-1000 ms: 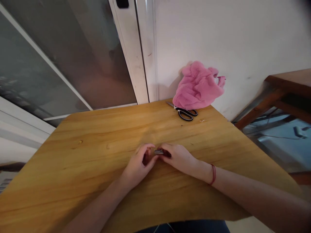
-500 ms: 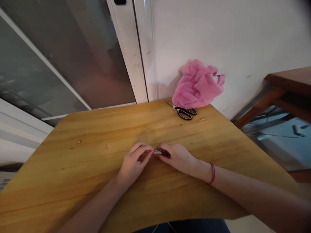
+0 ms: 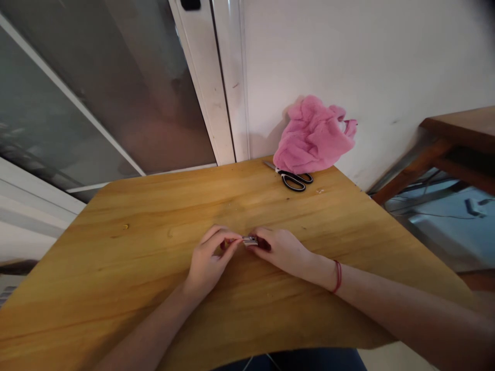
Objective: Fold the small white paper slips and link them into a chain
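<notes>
Just above the table middle, my right hand grips a small silvery, dark-striped object between thumb and fingers. Its exact kind is too small to tell, and its right end is hidden in the hand. From the other side my left hand comes up to the object's left end, thumb and forefinger pressed together in a pinch. Whatever lies within that pinch is too small to make out. A red string bracelet circles my right wrist.
Black-handled scissors lie at the back of the wooden table, partly under a pink fluffy cloth item against the wall. A tiny yellowish bit rests at left. A sliding glass door borders the back left.
My left hand has shifted slightly to the left, so more of the silvery object shows between the hands. My right hand has stayed nearly in place.
</notes>
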The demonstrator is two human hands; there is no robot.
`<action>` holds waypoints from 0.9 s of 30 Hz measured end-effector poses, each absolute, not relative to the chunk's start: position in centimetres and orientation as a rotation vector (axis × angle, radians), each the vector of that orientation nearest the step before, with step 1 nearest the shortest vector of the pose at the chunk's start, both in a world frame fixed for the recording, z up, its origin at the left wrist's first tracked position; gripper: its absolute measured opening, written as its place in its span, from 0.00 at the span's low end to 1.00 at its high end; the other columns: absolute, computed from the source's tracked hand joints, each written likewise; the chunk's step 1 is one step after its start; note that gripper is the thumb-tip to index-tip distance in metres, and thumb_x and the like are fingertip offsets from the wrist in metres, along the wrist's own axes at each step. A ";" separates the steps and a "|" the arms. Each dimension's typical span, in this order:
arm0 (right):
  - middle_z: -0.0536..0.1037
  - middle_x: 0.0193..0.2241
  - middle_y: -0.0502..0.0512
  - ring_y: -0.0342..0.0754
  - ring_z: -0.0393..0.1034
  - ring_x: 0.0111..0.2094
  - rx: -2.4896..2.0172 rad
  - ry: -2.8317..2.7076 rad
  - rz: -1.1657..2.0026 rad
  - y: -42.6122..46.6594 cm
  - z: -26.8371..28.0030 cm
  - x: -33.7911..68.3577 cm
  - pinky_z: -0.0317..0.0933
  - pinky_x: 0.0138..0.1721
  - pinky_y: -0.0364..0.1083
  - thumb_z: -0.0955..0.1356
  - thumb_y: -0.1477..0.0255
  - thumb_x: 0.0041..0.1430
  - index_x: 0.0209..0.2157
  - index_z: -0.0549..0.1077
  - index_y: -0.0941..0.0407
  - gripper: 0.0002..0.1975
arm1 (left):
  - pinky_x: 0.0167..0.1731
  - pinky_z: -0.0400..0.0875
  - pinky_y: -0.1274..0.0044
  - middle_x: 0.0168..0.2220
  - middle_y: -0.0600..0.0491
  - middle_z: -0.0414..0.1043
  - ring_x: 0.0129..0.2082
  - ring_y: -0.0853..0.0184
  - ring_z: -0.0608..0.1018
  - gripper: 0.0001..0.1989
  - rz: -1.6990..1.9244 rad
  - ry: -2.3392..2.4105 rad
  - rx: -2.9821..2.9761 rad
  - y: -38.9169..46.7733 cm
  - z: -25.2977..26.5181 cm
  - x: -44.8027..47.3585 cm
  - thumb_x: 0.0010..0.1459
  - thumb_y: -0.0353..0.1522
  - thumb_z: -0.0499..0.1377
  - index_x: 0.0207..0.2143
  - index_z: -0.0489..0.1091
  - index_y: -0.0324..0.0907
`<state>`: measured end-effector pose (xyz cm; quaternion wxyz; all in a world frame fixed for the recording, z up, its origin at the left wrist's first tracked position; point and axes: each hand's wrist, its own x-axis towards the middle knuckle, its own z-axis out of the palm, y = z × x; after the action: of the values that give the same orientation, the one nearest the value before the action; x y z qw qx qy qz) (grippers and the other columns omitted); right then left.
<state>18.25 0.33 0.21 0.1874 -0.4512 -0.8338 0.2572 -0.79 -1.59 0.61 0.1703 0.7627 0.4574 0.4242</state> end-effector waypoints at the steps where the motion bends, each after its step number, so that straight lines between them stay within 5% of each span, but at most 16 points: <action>1: 0.74 0.27 0.50 0.42 0.65 0.26 -1.270 -2.348 0.720 0.3 0.2 18.2 0.51 0.26 0.40 0.65 0.71 0.57 0.36 0.70 0.56 0.06 | 0.28 0.67 0.79 0.28 0.54 0.68 0.27 0.72 0.70 0.04 1.209 1.296 2.166 -1.6 0.6 -0.8 0.56 0.29 0.56 0.30 0.71 0.43; 27: 0.73 0.25 0.50 0.41 0.63 0.24 -1.280 -2.352 0.695 0.3 0.2 18.2 0.50 0.25 0.39 0.65 0.71 0.56 0.33 0.70 0.57 0.04 | 0.32 0.70 0.77 0.30 0.53 0.73 0.31 0.70 0.75 0.04 1.267 1.233 2.095 -1.6 0.3 -1.1 0.55 0.29 0.57 0.30 0.73 0.43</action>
<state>18.23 0.28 0.25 0.1864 -0.4547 -0.8352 0.2469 -1.09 -1.58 0.28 0.1990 0.7489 0.4410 0.4528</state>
